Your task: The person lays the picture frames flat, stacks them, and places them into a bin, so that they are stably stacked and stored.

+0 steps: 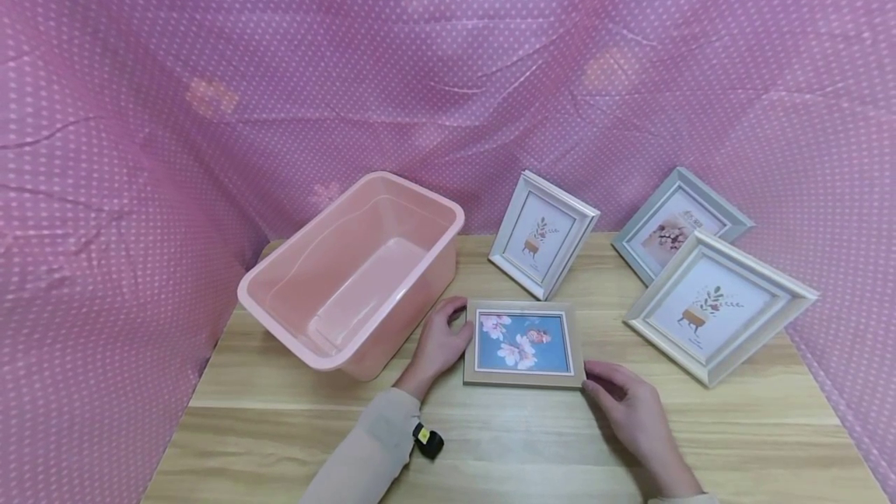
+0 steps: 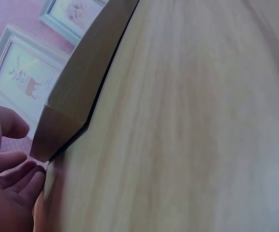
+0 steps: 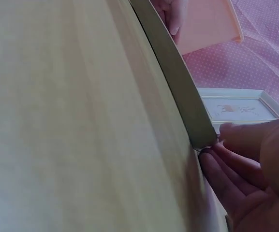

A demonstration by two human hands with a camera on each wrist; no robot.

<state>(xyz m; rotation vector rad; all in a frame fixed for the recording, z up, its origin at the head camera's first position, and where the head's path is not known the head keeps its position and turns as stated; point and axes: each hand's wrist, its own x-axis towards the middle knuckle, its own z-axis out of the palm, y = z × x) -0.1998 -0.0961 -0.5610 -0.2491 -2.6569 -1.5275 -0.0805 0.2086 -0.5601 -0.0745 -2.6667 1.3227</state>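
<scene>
A beige picture frame (image 1: 523,382) lies face up on the wooden table between both hands, showing pink blossoms on blue. Beside its left edge is my left hand (image 1: 442,341). In the left wrist view, its thumb (image 2: 14,123) stands slightly off the frame's corner (image 2: 59,128), and the bent fingers are close below. My right hand (image 1: 633,411) pinches the near right corner. Seen from the right wrist, the thumb (image 3: 241,137) is over that corner (image 3: 203,137), with fingertips beneath it. Part of the fingers' contact is hidden.
A pink plastic tub (image 1: 420,294) stands on the table (image 1: 504,449) at left. Behind the beige frame stands a small white frame (image 1: 548,282). On the right, a cream frame (image 1: 742,341) stands before a grey-blue frame (image 1: 721,208). Polka-dot pink cloth (image 1: 448,61) hangs behind.
</scene>
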